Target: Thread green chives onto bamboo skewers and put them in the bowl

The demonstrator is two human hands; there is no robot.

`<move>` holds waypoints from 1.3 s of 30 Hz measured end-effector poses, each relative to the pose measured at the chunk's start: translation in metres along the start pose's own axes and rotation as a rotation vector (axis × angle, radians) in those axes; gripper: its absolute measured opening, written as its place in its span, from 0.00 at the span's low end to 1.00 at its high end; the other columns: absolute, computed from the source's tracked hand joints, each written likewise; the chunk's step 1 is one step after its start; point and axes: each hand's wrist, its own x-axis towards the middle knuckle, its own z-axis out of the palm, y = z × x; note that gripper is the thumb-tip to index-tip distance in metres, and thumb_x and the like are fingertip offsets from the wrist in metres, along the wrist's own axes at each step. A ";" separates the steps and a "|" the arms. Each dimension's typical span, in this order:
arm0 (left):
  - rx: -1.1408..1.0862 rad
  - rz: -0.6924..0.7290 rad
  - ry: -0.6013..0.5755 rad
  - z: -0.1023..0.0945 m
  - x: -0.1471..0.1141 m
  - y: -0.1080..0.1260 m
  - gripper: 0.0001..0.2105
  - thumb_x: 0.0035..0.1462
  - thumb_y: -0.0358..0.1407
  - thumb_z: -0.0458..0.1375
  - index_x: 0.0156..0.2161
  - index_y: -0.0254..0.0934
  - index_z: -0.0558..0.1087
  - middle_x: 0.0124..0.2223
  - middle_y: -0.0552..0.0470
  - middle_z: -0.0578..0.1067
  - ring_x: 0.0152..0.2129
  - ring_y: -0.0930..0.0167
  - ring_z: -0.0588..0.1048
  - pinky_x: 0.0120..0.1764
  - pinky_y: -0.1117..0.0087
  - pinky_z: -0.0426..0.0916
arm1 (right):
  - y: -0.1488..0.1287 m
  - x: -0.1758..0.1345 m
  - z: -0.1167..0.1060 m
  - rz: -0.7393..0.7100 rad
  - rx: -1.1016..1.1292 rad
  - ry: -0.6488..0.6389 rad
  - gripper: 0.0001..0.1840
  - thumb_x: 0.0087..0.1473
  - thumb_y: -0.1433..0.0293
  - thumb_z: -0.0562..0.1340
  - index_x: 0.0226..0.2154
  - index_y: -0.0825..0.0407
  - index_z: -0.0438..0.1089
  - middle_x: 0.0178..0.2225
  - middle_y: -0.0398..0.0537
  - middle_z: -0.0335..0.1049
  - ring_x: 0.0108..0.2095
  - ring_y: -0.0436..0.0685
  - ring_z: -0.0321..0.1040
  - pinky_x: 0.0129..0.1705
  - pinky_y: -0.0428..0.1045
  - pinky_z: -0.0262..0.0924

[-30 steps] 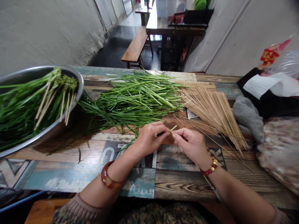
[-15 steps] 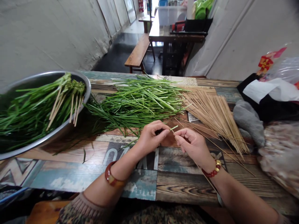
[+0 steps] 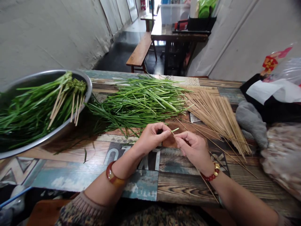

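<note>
My left hand (image 3: 156,135) pinches a short green chive stalk (image 3: 175,129), whose pale cut end sticks out past the fingertips. Close against it, my right hand (image 3: 191,146) grips a thin bamboo skewer (image 3: 210,187) that runs back under the palm toward the table's front edge. The skewer's tip meets the stalk between the two hands; how far it goes in is hidden by the fingers. Beyond my hands lies a loose heap of green chives (image 3: 143,103). To its right a fan of bamboo skewers (image 3: 218,119) is spread on the table.
At left a metal basin (image 3: 90,84) holds chives threaded on skewers (image 3: 77,105). A grey cloth (image 3: 250,122) and a plastic bag of pale pieces (image 3: 282,157) sit at right on the patterned table (image 3: 94,179). Farther off stand a bench (image 3: 139,51) and another table (image 3: 178,37).
My right hand has shifted slightly, its fingertips nearer the left ones along the skewer. The pinched stalk stays in the left fingers. The camera view has moved a little.
</note>
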 end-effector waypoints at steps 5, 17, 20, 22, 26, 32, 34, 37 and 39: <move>-0.006 -0.024 -0.052 0.001 0.001 -0.003 0.09 0.51 0.35 0.59 0.25 0.30 0.72 0.24 0.54 0.70 0.22 0.77 0.65 0.27 0.76 0.59 | 0.000 0.000 0.001 0.003 0.012 -0.010 0.11 0.56 0.63 0.61 0.29 0.54 0.71 0.19 0.40 0.66 0.14 0.44 0.58 0.16 0.42 0.53; 0.382 0.183 -0.139 -0.009 0.001 -0.001 0.09 0.57 0.35 0.56 0.37 0.32 0.76 0.35 0.49 0.78 0.31 0.73 0.73 0.35 0.75 0.65 | 0.005 0.005 -0.003 0.039 0.158 -0.120 0.11 0.56 0.66 0.61 0.42 0.52 0.67 0.21 0.36 0.62 0.16 0.43 0.55 0.17 0.41 0.51; 0.491 0.162 -0.245 -0.023 0.001 0.005 0.13 0.62 0.39 0.51 0.41 0.33 0.75 0.34 0.50 0.77 0.29 0.73 0.73 0.33 0.75 0.64 | 0.005 0.009 -0.008 0.069 0.210 -0.020 0.11 0.55 0.65 0.61 0.40 0.53 0.68 0.21 0.36 0.61 0.15 0.43 0.53 0.15 0.41 0.48; 0.543 0.133 -0.306 -0.030 0.000 0.009 0.17 0.64 0.41 0.47 0.38 0.32 0.75 0.30 0.52 0.75 0.26 0.74 0.71 0.30 0.76 0.63 | 0.005 0.013 -0.011 0.098 0.258 0.051 0.12 0.54 0.64 0.62 0.40 0.53 0.67 0.22 0.36 0.62 0.14 0.42 0.52 0.14 0.41 0.46; 0.627 0.064 -0.287 -0.040 -0.010 0.025 0.22 0.65 0.45 0.44 0.35 0.31 0.74 0.27 0.52 0.74 0.24 0.74 0.70 0.29 0.76 0.62 | 0.002 0.016 -0.015 0.109 0.308 0.064 0.14 0.53 0.63 0.63 0.39 0.54 0.68 0.22 0.36 0.62 0.14 0.42 0.53 0.15 0.41 0.46; 1.062 -0.013 -0.112 -0.062 -0.047 0.053 0.20 0.65 0.46 0.45 0.41 0.36 0.75 0.31 0.51 0.77 0.27 0.72 0.73 0.31 0.74 0.61 | 0.000 0.004 -0.002 0.136 0.359 -0.092 0.13 0.54 0.63 0.61 0.39 0.54 0.67 0.22 0.36 0.62 0.15 0.43 0.54 0.16 0.41 0.49; 1.256 -0.045 -0.046 -0.069 -0.057 0.054 0.20 0.65 0.46 0.45 0.39 0.36 0.75 0.32 0.49 0.77 0.28 0.70 0.74 0.31 0.72 0.60 | 0.002 0.000 0.004 0.109 0.304 -0.152 0.12 0.55 0.64 0.60 0.39 0.54 0.67 0.21 0.37 0.63 0.15 0.44 0.55 0.17 0.42 0.50; 1.488 0.011 0.125 -0.073 -0.059 0.043 0.17 0.64 0.43 0.48 0.36 0.35 0.76 0.33 0.46 0.76 0.32 0.66 0.74 0.34 0.68 0.61 | 0.007 -0.004 0.010 -0.009 0.142 -0.173 0.10 0.55 0.67 0.59 0.39 0.54 0.68 0.22 0.39 0.66 0.15 0.45 0.57 0.17 0.43 0.52; 1.443 0.125 0.211 -0.067 -0.052 0.033 0.14 0.64 0.39 0.50 0.38 0.35 0.76 0.35 0.45 0.76 0.34 0.66 0.74 0.37 0.68 0.63 | 0.010 -0.003 0.011 -0.075 0.038 -0.146 0.09 0.55 0.68 0.59 0.38 0.53 0.69 0.22 0.41 0.68 0.16 0.46 0.58 0.18 0.43 0.52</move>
